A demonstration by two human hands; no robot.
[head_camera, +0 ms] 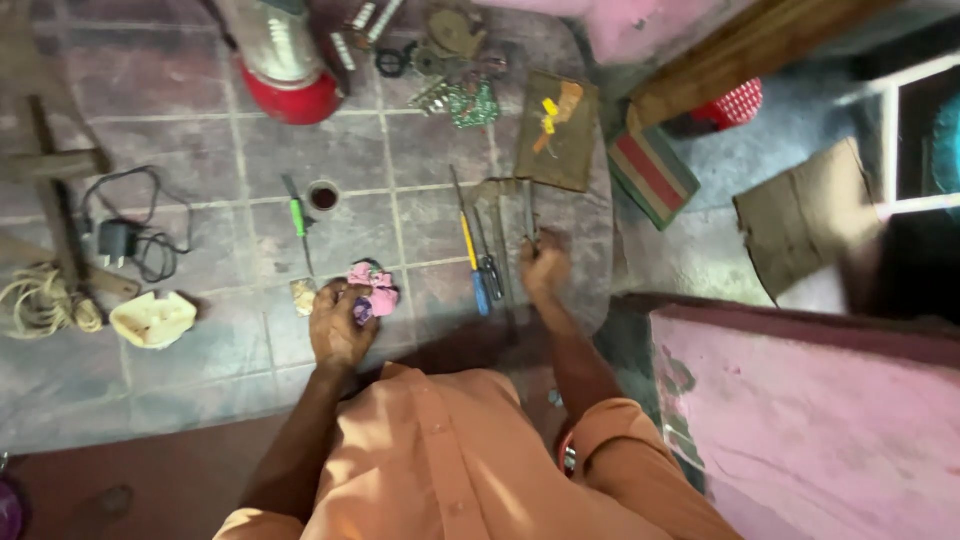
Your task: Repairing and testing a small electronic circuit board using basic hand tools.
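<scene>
— Grey tiles make up the floor (200, 100); what lies along its left edge?

— Rope (40, 300) in a coil, a black charger (118, 242) with its cord beside it, and a cream shell (152, 319) nearer the person.

— And toward the middle?

— A green screwdriver (297, 217) lies next to a small round cap (323, 195). Behind them, at the far edge, stands a red and white appliance (285, 60).

— What is the left hand doing?

— The left hand (338, 322) presses down on a pink rag (375, 287), fingers curled over one end of it. The rag lies on the floor just in front of the person's knees.

— Then?

— A blue screwdriver (474, 262) and pliers (490, 265) lie side by side between the two hands. A green circuit board (470, 103) sits far behind them among loose metal parts.

— The right hand?

— The right hand (544, 265) is clenched around a thin metal tool (530, 215) that points away from the person; its tip is too blurred to tell.

— Farther right?

— A brown board (558, 130), a striped block (652, 172), torn cardboard (805, 215), and a pink slab (820, 420) at the near right corner.
</scene>
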